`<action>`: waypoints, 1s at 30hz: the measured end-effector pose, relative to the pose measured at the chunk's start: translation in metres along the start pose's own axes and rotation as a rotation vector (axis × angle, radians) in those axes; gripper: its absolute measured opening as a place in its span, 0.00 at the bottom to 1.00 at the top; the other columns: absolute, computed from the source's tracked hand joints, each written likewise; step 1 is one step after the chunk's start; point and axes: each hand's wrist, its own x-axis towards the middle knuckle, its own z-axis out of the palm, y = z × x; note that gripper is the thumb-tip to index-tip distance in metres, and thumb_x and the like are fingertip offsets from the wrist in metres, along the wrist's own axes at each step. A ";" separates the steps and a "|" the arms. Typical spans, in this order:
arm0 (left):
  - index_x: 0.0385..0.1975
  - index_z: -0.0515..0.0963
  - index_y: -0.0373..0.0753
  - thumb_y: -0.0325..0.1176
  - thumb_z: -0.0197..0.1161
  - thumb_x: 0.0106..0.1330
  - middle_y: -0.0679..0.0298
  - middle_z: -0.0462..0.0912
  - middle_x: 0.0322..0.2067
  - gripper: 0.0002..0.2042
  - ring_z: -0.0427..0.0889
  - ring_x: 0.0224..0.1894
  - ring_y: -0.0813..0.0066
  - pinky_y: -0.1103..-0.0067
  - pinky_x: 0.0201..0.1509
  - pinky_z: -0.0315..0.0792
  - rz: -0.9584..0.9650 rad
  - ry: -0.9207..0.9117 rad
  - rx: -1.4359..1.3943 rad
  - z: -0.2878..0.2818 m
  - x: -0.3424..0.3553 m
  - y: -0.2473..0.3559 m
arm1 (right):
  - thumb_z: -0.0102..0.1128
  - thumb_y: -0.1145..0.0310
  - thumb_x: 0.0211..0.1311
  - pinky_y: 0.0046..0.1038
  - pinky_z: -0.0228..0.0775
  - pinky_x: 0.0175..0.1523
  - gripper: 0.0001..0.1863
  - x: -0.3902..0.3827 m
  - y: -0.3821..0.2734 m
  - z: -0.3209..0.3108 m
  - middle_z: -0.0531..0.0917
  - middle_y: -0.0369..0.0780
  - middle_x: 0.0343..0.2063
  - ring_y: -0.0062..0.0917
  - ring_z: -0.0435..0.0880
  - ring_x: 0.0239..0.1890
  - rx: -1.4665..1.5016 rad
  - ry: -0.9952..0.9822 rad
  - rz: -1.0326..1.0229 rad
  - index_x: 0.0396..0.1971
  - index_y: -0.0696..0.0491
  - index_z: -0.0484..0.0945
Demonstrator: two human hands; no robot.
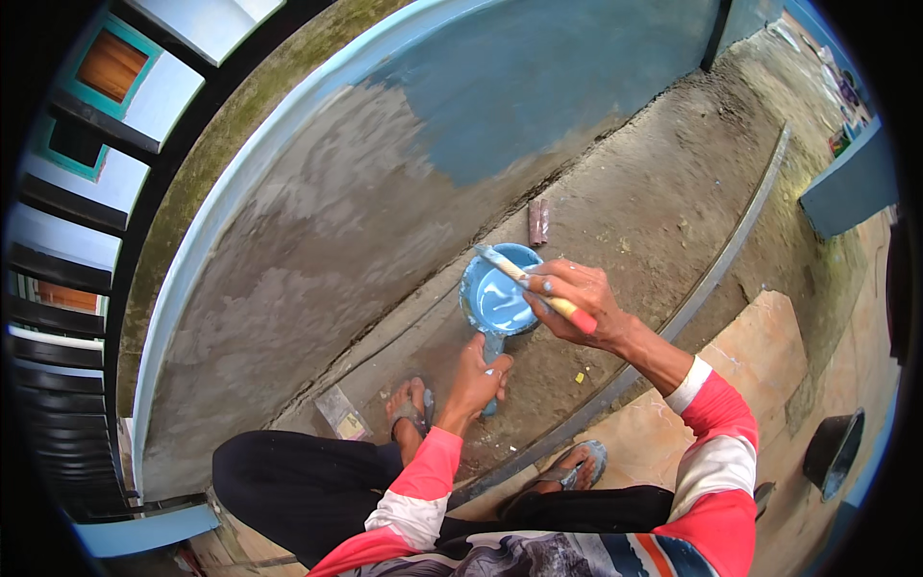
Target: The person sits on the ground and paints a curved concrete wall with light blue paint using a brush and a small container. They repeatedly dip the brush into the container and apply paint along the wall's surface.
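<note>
My left hand (478, 380) grips the paint-smeared handle of a round dipper (467, 308), which holds light blue paint (502, 304). My right hand (575, 303) holds a paintbrush (510, 264) with a pale handle and red end over the dipper, its bristle end near the far left of the rim. Just beyond the dipper, two short brown tube-like pieces (538, 222) lie side by side on the dirty concrete. The low curved wall (279, 250) ahead is partly coated in blue, the rest bare grey.
A black railing (77, 279) tops the wall at left. A long grey bar (692, 303) crosses the ground beside stone tiles (750, 356). A dark bucket (833, 452) stands at right near a blue column (841, 183). A small clear packet (341, 413) lies by my left foot.
</note>
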 end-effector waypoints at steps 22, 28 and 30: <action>0.48 0.69 0.30 0.23 0.60 0.62 0.67 0.71 0.18 0.15 0.68 0.13 0.81 0.81 0.15 0.65 -0.005 0.147 0.001 -0.013 0.011 -0.016 | 0.63 0.76 0.63 0.46 0.61 0.71 0.31 -0.050 0.128 0.089 0.75 0.39 0.59 0.33 0.71 0.64 1.747 0.745 0.944 0.66 0.49 0.64; 0.46 0.69 0.32 0.23 0.60 0.61 0.67 0.71 0.17 0.14 0.68 0.13 0.80 0.81 0.15 0.65 -0.031 0.206 0.071 -0.019 0.013 -0.015 | 0.64 0.76 0.64 0.41 0.73 0.62 0.30 -0.042 0.194 0.128 0.77 0.42 0.56 0.32 0.78 0.57 1.518 1.008 0.882 0.65 0.55 0.64; 0.46 0.69 0.33 0.23 0.60 0.61 0.67 0.71 0.17 0.14 0.68 0.12 0.80 0.81 0.15 0.65 -0.073 0.234 0.069 -0.019 0.011 -0.010 | 0.66 0.75 0.64 0.37 0.78 0.58 0.31 -0.046 0.239 0.117 0.78 0.44 0.54 0.32 0.81 0.54 1.330 1.095 0.835 0.65 0.58 0.64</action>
